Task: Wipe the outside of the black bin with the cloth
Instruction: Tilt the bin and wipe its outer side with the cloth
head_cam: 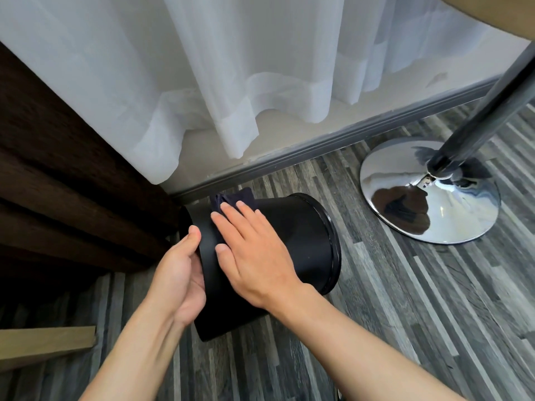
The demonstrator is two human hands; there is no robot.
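Fig.: black bin (292, 241) lies on its side at frame centre, on grey plank floor (405, 299), just below the skirting and white curtain (231, 82); rimmed mouth faces right toward chrome lamp base (428, 192), flat bottom faces left. Judged light, stiff, smooth-walled, so prob. slippery and apt to roll when on its side; best held at the bottom edge or the rim, where a palm can brace vs. rotation. Cloth (231, 199), dark, soft, bunched, sits on the upper wall near the bin's far side; it should conform to the curve w/ flat pressure.

Left hand (179, 273): cupped over the bottom edge, thumb on top of the wall, palm against the base; partly closed around the edge, steadying the bin.

Right hand (252, 250): open and flat, fingers spread a little, pressing the cloth onto the wall; fingertips on the cloth, palm on bare bin wall. Hands lie close, not touching each other.
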